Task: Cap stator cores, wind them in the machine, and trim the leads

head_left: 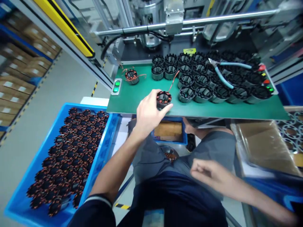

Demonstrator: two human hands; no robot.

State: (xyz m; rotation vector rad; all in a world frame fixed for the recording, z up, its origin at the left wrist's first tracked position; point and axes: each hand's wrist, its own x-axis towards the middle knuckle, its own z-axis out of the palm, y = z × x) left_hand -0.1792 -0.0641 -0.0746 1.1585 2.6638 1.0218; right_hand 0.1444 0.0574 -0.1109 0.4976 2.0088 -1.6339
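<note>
My left hand grips a wound motor stator above the front of the green work surface. The stator is a black slotted ring with copper windings, and a twisted copper wire tail rises from its far side. Over my lap, my right hand is curled closed and blurred; whatever it may hold is hidden. Another wound stator with loose copper wire ends stands at the back left of the green surface. Blue-handled cutting pliers lie open across rows of black stator cores on the right.
At my left, a blue bin holds many wound stators. Machine parts and a metal rail cross behind the work surface. Green-lit buttons sit at its left edge. Under it are a blue tray and a metal bowl with copper scraps.
</note>
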